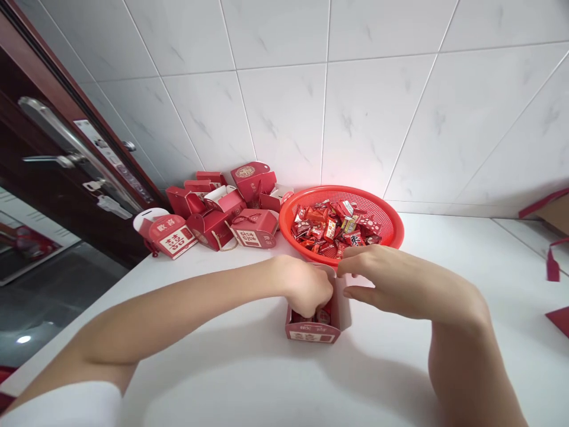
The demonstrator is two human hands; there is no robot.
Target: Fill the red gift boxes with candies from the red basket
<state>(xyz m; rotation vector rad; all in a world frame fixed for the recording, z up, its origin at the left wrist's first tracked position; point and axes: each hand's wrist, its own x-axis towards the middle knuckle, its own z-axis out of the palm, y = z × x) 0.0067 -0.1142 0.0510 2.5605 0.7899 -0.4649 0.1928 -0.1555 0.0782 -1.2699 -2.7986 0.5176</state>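
A small red box [312,333] with its top open stands on the white table, with red-wrapped sweets [323,315] inside. My left hand [311,289] reaches down into it, its fingers curled; what they hold, if anything, is hidden. Over the box's right side is my right hand [377,277], with thumb and fingers apart and nothing visible between them. Just behind the box sits a red plastic basket [393,228] holding many wrapped sweets [329,228].
Several red gift boxes [255,228] are piled at the back left, against the tiled wall [284,118]. A dark door [57,148] with a handle and keys is on the left. At the far right edge lie a cardboard box [553,212] and a red tassel [552,264].
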